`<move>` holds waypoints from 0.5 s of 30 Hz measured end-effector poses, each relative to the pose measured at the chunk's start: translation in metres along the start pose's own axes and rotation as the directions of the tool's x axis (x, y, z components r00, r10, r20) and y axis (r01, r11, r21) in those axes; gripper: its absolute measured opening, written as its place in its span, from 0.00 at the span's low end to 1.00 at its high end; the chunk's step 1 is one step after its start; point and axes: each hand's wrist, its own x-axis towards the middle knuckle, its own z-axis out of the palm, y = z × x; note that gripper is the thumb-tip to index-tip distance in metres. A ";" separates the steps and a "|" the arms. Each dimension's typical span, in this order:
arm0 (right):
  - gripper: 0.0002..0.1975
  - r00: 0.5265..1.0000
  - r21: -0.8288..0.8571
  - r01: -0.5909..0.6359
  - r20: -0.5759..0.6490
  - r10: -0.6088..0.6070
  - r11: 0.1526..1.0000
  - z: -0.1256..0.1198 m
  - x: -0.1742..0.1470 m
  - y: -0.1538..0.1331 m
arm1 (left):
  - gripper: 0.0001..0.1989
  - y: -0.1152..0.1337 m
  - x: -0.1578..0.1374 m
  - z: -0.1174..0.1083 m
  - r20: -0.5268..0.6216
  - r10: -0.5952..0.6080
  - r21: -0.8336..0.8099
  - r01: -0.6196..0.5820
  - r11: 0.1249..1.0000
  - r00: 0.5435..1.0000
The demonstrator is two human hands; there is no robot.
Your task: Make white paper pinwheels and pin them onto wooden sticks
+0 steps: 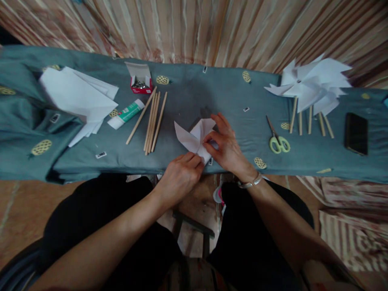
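A white paper pinwheel (184,136), with its blades partly folded, is between my two hands near the front edge of the cloth-covered table. My left hand (184,171) is closed on the paper's lower side, fingertips pressed together. From the right, my right hand (226,145) pinches the paper close to its middle, thumb and forefinger together, the other fingers raised. Whether a small pin sits in that pinch is too small to tell. Left of the hands lie several wooden sticks (152,123), and behind them stands an opened red box of small metal pins (141,84).
A glue tube (125,114) and folded white paper sheets (80,95) lie on the left. To the right are green-handled scissors (278,142), several finished pinwheels on sticks (312,83) and a dark phone (356,133). A striped curtain (188,30) hangs behind the table (224,97).
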 end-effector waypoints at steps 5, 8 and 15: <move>0.04 1.000 -0.015 0.005 -0.015 -0.005 1.000 0.001 -0.001 -0.001 | 0.05 0.000 0.000 0.000 -0.013 0.003 0.003 -0.003 1.000 1.000; 0.03 1.000 -0.021 -0.005 -0.022 0.005 1.000 0.002 -0.001 0.000 | 0.06 0.001 0.000 0.001 -0.031 0.006 0.017 -0.006 1.000 0.999; 0.04 0.998 -0.055 -0.017 -0.054 0.014 0.998 0.002 -0.003 -0.004 | 0.05 0.000 0.000 0.002 -0.054 0.016 0.018 -0.015 1.000 0.998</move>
